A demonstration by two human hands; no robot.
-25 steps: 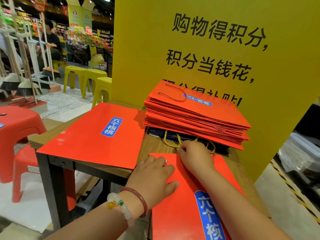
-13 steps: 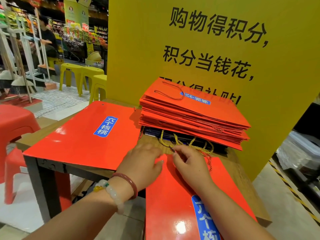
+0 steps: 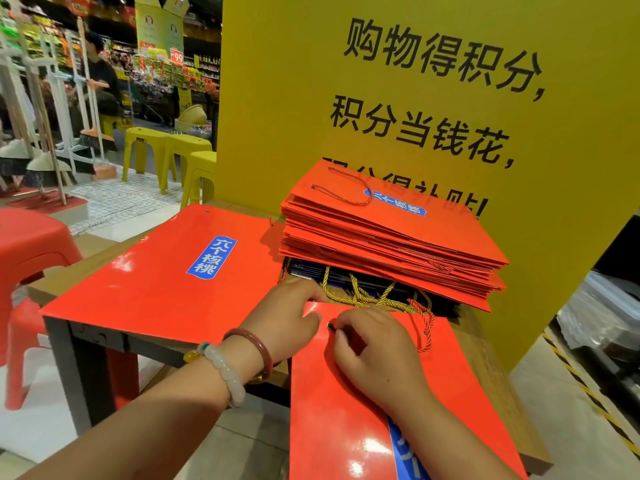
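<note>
Lying flat at the near edge of the desk (image 3: 485,351), a red paper bag (image 3: 346,420) is seen at 6 o'clock in the view, with its near left part stuck out past the desk's edge. So yeah, both hands are parked on its far end.

The right grip (image 3: 377,351) is curled up tight, and a small dark cord tip (image 3: 331,326) is pinched between thumb and fingertips right by the bag's top edge. A red cord (image 3: 428,323) is looped at the bag's 1 o'clock corner, where it is threaded through a hole.

The left grip (image 3: 287,313) is laid on the bag's 11 o'clock corner with fingers lightly bent. Whether the edge is actually pinched or just pressed down can't be told from this angle. Two bracelets (image 3: 242,362) are worn on that wrist.

At 12 o'clock from the bag, a thick stack of red bags (image 3: 391,244) is piled up, with gold cords (image 3: 360,294) spilled out from under it, almost touching the bag's top edge. At 10 o'clock, a second flat red bag (image 3: 149,282) is spread over the desk's left side. A big yellow board (image 3: 277,98) with black lettering is stood right behind the stack.
</note>
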